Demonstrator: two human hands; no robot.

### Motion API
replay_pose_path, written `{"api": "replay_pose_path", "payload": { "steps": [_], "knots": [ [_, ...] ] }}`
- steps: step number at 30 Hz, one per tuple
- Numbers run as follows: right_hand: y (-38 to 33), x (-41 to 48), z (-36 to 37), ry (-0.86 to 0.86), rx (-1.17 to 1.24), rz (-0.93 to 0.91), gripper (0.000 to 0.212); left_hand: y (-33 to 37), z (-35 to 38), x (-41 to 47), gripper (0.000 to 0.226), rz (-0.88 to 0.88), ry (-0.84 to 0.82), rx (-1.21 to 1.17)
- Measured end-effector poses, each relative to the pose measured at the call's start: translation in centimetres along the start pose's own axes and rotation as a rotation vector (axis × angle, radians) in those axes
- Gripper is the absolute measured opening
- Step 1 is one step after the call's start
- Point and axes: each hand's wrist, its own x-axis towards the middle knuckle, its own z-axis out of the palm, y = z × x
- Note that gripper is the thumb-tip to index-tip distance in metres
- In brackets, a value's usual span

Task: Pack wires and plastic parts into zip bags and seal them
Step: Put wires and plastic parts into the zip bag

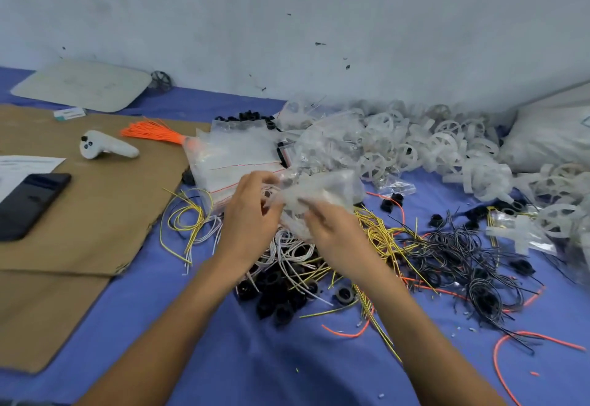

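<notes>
**Inspector:** Left side?

**Assistant:** Phone [30, 204] and white controller [107, 149] lying on cardboard [95, 214]. Orange wire bundle [150, 131] beyond, touching a stack of zip bags [236, 156].

**Inspector:** Centre?

**Assistant:** Left hand [252, 214], grip pinching the edge of a clear zip bag [319, 195], held above white wires [293, 249] and black plastic parts [274, 294]. Right hand [335, 233], grip grasping the same bag from below.

**Inspector:** Right?

**Assistant:** Yellow wires [380, 230], then black wires [463, 252], loose on the blue sheet [255, 357]. White plastic wheels [415, 147] heaped against the wall [287, 22].
</notes>
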Motion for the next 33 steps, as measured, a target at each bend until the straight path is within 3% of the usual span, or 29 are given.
{"api": "replay_pose_path", "payload": {
  "steps": [2, 5, 11, 14, 21, 24, 33],
  "knots": [
    [1.2, -1.9, 1.3, 0.032, -0.070, -0.016, 0.021, -1.5, 1.1, -0.3, 0.027, -0.040, -0.047, -0.036],
    [2.3, -3.5, 3.2, -0.070, -0.237, -0.028, 0.017, -1.8, 1.6, 0.1, 0.011, -0.084, -0.104, -0.098],
    [1.1, -3.0, 5.7, -0.036, -0.428, -0.190, 0.029, 0.6, 0.4, 3.5, 0.014, -0.130, -0.293, -0.210],
    [0.2, -2.1, 7.6, -0.113, -0.560, -0.265, 0.034, 1.2, 0.1, 4.2, 0.017, -0.126, -0.364, -0.255],
    [0.0, -2.3, 7.3, -0.064, -0.628, -0.268, 0.019, 1.1, -0.8, 3.2, 0.021, -0.069, -0.430, -0.130],
    [-0.6, -3.2, 5.5, 0.027, -0.329, -0.244, 0.009, 1.6, -1.3, 2.8, 0.022, -0.040, -0.399, -0.106],
    [1.2, -10.7, 0.1, -0.015, 0.803, 0.356, 0.007, 2.0, -1.6, 1.8, 0.027, 0.089, -0.286, -0.040]
  ]
}}
